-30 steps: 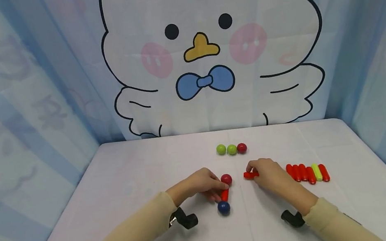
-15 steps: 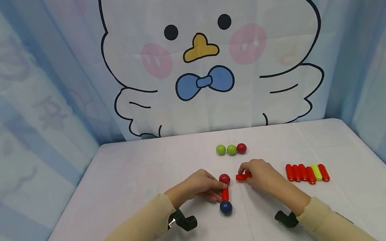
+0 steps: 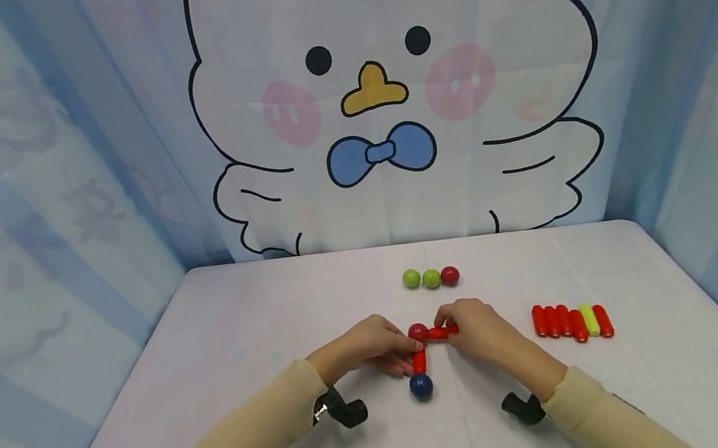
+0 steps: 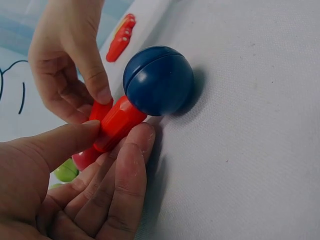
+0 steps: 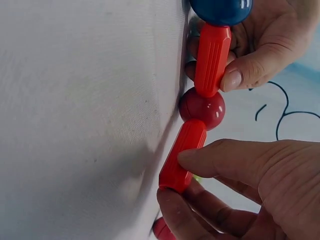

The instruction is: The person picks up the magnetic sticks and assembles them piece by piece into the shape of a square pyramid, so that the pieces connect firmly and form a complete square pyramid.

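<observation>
Between the thumb and fingers of my left hand (image 3: 373, 346) is a red ribbed rod (image 5: 212, 60). A dark blue ball (image 4: 159, 81) sits at its near end and a dark red ball (image 5: 202, 108) at its far end. My right hand (image 3: 482, 329) pinches a second red rod (image 5: 182, 154), which points sideways. The tip of this rod touches the dark red ball, so the two rods form a corner there. In the left wrist view the second rod is largely hidden behind the first rod and the fingers.
Two green balls (image 3: 411, 279) and another red ball (image 3: 450, 276) stand in a row farther back on the white table (image 3: 260, 308). Several red rods (image 3: 564, 320) and a yellow-green rod (image 3: 589, 320) lie side by side at the right. A printed curtain (image 3: 391, 204) hangs behind the table.
My right hand has carried its rod leftward until the tip meets the dark red ball. The left hand has stayed nearly in place, while the ball-and-rod piece it holds has straightened slightly.
</observation>
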`<state>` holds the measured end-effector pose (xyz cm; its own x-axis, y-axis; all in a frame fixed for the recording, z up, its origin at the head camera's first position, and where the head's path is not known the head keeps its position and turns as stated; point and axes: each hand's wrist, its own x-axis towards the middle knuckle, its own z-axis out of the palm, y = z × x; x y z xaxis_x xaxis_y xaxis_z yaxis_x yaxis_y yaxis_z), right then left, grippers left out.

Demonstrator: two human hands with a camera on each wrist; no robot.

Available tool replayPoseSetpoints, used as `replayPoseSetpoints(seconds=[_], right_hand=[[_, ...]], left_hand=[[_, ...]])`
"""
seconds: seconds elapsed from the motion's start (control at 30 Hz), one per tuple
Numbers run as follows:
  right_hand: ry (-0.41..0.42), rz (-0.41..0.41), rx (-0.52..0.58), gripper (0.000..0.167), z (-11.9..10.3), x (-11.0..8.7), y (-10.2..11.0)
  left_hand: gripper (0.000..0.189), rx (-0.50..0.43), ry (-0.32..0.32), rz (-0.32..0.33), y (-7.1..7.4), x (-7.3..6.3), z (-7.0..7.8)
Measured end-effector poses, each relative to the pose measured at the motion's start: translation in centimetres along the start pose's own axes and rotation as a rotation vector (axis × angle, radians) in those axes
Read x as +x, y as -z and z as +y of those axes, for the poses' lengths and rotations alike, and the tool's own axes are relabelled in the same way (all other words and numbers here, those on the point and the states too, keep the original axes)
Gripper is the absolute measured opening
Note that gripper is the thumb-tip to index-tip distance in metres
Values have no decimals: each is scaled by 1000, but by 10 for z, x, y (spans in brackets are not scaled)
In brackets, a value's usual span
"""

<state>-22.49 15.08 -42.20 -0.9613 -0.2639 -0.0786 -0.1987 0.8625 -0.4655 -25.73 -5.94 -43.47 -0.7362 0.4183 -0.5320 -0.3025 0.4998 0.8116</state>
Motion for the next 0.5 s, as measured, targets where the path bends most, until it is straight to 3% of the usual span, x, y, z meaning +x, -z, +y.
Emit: replayPoseSetpoints(seconds=[0.5], right_hand=[[-13,6,9,21,-1,0,-1]], left_hand=[[25,4,-1,-6,1,1,-1]])
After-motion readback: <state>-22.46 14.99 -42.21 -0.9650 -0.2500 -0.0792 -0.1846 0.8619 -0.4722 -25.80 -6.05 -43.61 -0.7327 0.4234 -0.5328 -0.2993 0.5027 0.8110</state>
